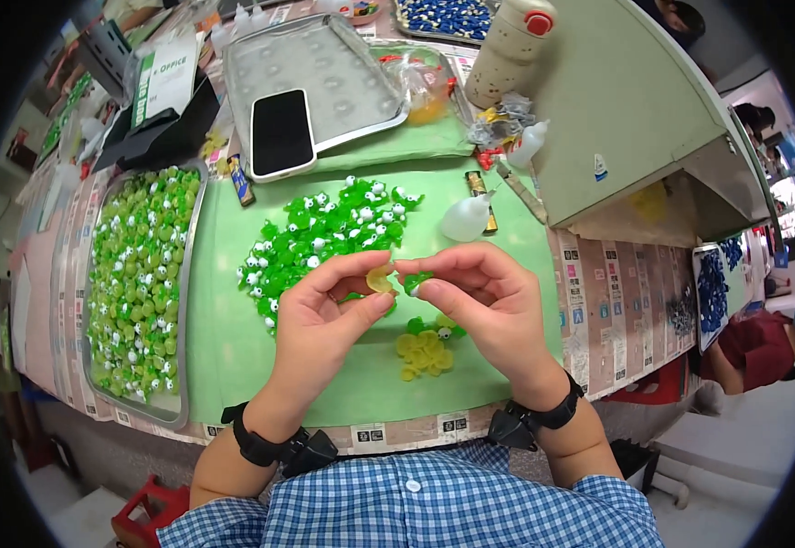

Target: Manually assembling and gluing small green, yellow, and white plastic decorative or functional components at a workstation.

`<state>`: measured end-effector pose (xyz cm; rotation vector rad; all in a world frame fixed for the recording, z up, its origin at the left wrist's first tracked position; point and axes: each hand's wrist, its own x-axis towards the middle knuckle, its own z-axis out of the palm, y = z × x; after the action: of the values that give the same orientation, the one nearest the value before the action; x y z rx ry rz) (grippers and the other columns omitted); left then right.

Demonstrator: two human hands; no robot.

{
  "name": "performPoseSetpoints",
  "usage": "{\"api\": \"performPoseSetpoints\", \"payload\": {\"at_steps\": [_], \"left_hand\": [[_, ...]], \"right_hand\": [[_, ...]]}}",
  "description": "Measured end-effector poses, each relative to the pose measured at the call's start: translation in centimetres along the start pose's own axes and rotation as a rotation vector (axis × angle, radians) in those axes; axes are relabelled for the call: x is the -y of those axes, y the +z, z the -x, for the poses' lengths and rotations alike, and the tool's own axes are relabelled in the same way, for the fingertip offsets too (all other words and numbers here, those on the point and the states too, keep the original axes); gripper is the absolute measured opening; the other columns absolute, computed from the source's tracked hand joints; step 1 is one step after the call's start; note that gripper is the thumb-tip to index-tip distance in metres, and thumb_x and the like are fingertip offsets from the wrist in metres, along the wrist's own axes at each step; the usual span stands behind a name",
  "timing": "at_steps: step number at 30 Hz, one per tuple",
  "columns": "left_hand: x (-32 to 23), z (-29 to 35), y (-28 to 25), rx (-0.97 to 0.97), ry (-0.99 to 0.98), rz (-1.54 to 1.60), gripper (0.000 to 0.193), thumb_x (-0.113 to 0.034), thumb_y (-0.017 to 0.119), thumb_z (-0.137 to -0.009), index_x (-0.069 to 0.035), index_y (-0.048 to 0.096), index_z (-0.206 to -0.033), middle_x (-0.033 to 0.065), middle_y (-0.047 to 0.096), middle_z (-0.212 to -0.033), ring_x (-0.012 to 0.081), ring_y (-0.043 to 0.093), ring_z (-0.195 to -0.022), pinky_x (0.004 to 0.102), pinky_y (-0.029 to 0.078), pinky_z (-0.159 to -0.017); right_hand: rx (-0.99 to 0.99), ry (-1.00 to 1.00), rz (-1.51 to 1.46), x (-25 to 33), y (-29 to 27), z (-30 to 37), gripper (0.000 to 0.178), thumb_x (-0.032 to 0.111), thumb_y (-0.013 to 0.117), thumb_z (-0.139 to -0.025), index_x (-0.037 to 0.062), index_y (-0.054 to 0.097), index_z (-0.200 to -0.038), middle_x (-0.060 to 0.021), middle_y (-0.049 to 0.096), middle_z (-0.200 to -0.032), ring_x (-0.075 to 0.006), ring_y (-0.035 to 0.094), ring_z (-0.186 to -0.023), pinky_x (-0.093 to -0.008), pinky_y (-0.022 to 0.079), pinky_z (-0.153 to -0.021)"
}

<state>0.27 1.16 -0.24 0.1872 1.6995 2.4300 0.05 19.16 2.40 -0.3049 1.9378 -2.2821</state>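
Over the green work mat [233, 356] my two hands meet at the fingertips. My left hand [320, 301] pinches a small yellow translucent plastic piece [379, 279]. In my right hand [489, 297], closed between thumb and forefinger, is a small green plastic piece [417, 284]; fingers partly cover it. The two pieces are close together, and whether they touch I cannot tell. Just beyond my left hand spreads a pile of green pieces with white eye-like balls [347, 219]. Below the hands lies a small heap of yellow pieces [425, 354], with a few green ones beside it.
A metal tray [194, 274] at left is full of green-and-yellow pieces. Farther back are a phone [282, 134] on another metal tray [361, 100], a squeeze bottle [466, 219], two batteries [240, 181] and a bottle with a red button [510, 55]. A grey-green metal cabinet [635, 100] stands right.
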Motion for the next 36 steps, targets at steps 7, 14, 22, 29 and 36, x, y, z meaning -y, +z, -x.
{"api": "performPoseSetpoints", "payload": {"at_steps": [7, 14, 22, 29, 36], "left_hand": [[0.3, 0.4, 0.1, 0.013, -0.018, -0.028, 0.035, 0.010, 0.060, -0.079, 0.000, 0.058, -0.112, 0.0062, 0.054, -0.108, 0.0123, 0.056, -0.093, 0.0251, 0.051, -0.083], [0.3, 0.4, 0.6, 0.015, 0.083, -0.111, 0.035, 0.010, 0.060, -0.078, -0.001, 0.060, -0.111, 0.0059, 0.053, -0.101, 0.0125, 0.057, -0.090, 0.0238, 0.053, -0.080], [0.2, 0.8, 0.5, -0.020, 0.165, -0.306, 0.036, 0.009, 0.062, -0.075, -0.003, 0.062, -0.109, 0.0060, 0.056, -0.094, 0.0120, 0.058, -0.085, 0.0232, 0.054, -0.074], [0.0, 0.8, 0.6, -0.003, 0.188, -0.272, 0.036, 0.010, 0.064, -0.074, -0.003, 0.062, -0.108, 0.0062, 0.058, -0.096, 0.0126, 0.059, -0.087, 0.0233, 0.054, -0.074], [0.1, 0.3, -0.5, 0.102, -0.010, 0.100, 0.026, 0.003, 0.063, -0.080, -0.001, 0.061, -0.106, 0.0074, 0.059, -0.104, 0.0143, 0.058, -0.093, 0.0280, 0.051, -0.081]], "right_hand": [[-0.012, -0.242, 0.262, -1.5, -0.1, -0.5, 0.013, 0.001, 0.068, -0.077, 0.0011, 0.062, -0.088, -0.0071, 0.059, -0.088, -0.0137, 0.058, -0.081, -0.0265, 0.048, -0.073], [-0.043, -0.319, 0.488, -1.4, 0.2, -0.4, 0.012, 0.001, 0.071, -0.072, 0.0015, 0.063, -0.081, -0.0068, 0.057, -0.077, -0.0157, 0.055, -0.073, -0.0261, 0.044, -0.064], [-0.053, -0.391, 0.609, -1.7, 0.9, -0.2, 0.012, -0.001, 0.070, -0.071, 0.0014, 0.060, -0.077, -0.0084, 0.056, -0.074, -0.0179, 0.056, -0.068, -0.0273, 0.044, -0.060], [-0.029, -0.380, 0.483, -1.5, 0.7, -0.1, 0.014, -0.002, 0.071, -0.070, 0.0017, 0.059, -0.076, -0.0092, 0.057, -0.074, -0.0176, 0.056, -0.068, -0.0263, 0.044, -0.060], [0.001, -0.463, 0.600, -1.4, 0.2, 0.2, 0.021, 0.007, 0.076, -0.068, 0.0053, 0.061, -0.083, -0.0061, 0.058, -0.075, -0.0195, 0.056, -0.072, -0.0297, 0.043, -0.066]]}}
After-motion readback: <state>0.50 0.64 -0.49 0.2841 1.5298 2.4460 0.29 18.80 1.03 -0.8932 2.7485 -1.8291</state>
